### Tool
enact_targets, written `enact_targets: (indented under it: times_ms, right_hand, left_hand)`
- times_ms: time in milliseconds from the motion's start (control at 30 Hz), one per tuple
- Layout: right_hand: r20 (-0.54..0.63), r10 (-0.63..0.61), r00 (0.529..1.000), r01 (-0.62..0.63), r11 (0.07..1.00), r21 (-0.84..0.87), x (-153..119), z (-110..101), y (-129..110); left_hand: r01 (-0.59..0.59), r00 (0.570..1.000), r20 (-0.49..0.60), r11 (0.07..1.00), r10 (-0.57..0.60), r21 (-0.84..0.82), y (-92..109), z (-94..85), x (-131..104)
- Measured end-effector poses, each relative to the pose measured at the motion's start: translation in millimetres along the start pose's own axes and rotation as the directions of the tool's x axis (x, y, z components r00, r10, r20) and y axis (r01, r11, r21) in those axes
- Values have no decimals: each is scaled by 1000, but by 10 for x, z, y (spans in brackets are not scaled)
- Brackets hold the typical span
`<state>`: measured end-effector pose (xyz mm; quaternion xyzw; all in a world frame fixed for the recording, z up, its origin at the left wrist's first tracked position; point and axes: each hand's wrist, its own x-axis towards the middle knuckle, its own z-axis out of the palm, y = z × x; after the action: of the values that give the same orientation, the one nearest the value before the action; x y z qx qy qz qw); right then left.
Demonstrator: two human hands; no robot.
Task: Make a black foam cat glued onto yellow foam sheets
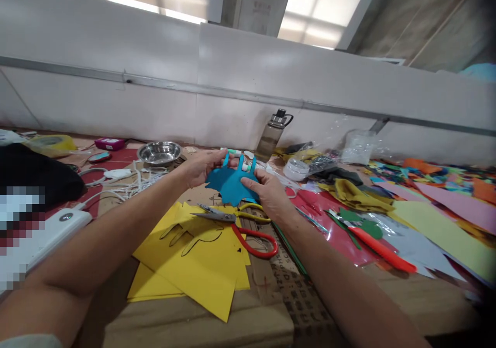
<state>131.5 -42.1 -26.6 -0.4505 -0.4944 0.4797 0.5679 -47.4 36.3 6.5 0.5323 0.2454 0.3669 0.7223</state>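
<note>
A blue cut-out sheet (229, 185) with narrow upright prongs and a wavy lower edge is held up above the table. My left hand (203, 167) pinches its upper left, by one prong. On the right side, my right hand (267, 188) grips it with the thumb across its front. Just below lie scissors with red and yellow handles (253, 242), their blades pointing left. They rest partly on a stack of yellow sheets (209, 273), where the top sheet carries a dark drawn outline of finger-like shapes.
Behind stand a metal bowl (159, 153) and a water bottle (270, 133). At right lie a red-orange utility knife (383, 247), a green cut-out (362, 224) and coloured sheets (445, 234). A white power strip (58, 234) and cables are at left.
</note>
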Motion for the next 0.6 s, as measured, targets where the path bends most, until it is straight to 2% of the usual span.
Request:
enact_targets:
  times_ms: [133, 233, 400, 533, 600]
  right_hand:
    - [34, -31, 999, 39, 966, -257, -63, -60, 14]
    - [64, -96, 993, 114, 906, -408, -92, -76, 41]
    - [49, -193, 980, 191, 842, -505, -116, -76, 84]
    - [41, -236, 971, 225, 837, -499, -141, -69, 81]
    - [46, -230, 972, 222, 841, -493, -152, -68, 76]
  left_hand:
    - [13, 998, 51, 968, -26, 250, -94, -64, -25]
    - [-36, 999, 32, 935, 26, 354, -184, -61, -46]
    - [-150, 987, -1, 922, 161, 356, -315, -23, -65]
    - [-156, 981, -60, 929, 186, 334, -333, 6, -89]
    - [-177, 978, -46, 928, 202, 327, -326, 19, -100]
